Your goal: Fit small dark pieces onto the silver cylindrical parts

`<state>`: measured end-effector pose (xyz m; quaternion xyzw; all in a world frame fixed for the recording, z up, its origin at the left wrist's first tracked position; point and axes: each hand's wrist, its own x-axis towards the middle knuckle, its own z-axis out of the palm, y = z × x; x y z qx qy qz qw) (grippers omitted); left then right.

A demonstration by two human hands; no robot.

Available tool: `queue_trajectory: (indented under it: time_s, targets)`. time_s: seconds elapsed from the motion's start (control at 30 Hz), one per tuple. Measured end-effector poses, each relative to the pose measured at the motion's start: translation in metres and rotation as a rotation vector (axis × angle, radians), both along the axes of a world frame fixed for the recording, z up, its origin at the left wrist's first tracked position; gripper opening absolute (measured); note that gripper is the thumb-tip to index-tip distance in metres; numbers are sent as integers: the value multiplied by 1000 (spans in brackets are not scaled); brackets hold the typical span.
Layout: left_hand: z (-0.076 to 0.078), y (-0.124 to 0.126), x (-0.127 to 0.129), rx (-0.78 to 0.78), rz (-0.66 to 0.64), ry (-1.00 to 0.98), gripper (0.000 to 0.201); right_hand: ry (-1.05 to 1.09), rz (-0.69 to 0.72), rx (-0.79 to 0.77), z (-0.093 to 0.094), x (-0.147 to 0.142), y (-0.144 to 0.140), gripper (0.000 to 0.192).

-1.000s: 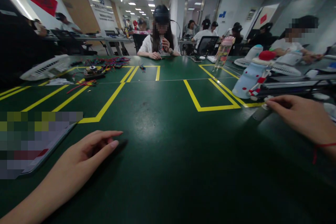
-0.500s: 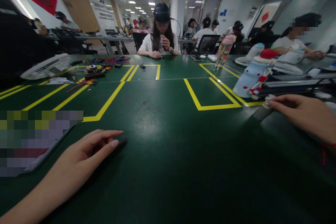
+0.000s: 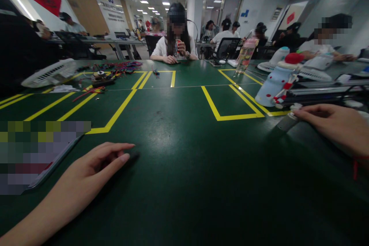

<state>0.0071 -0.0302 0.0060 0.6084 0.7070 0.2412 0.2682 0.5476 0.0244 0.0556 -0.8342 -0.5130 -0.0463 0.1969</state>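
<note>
At the right, my right hand (image 3: 336, 125) is closed, its thumb and fingers pinching the upper end of a small grey cylinder-like object (image 3: 288, 120) with a pale, whitish end; its exact kind is not clear. The object is tilted, close over the green table (image 3: 184, 184), and I cannot tell whether it touches. My left hand (image 3: 102, 165) is low at the left, palm down with index finger and thumb apart, holding nothing. A blurred-out flat item with a dark edge (image 3: 57, 161) lies beside the left forearm.
Behind my right hand stand a light-blue bottle with a red top (image 3: 271, 84) and dark metal rails (image 3: 325, 92). A pink-lidded clear bottle (image 3: 246, 55) is farther back. Tangled wires (image 3: 123, 67) and a white fan (image 3: 47, 73) lie back left. A person (image 3: 175, 42) sits opposite.
</note>
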Motion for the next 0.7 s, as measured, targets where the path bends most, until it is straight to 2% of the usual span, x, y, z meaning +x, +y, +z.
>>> queue_trajectory:
  time_s: [0.17,0.3,0.53,0.63,0.7]
  targets:
    - [1,-1,4,14,10,3,42,56,61,-19,3,-1,-2,38]
    - [1,-1,4,5,32,-18,44,38,32,6,4,-6,-4,42]
    - [-1,1,-3,-36,-32,-28,44,163,112,-48,-10,4,0,47]
    - [-7,4,-11,-55,-97,-46,48,133,200,71,-17,-16,-2,47]
    - [-9,5,-15,-51,-123,-49,49,203,371,152,-19,-49,-8,46]
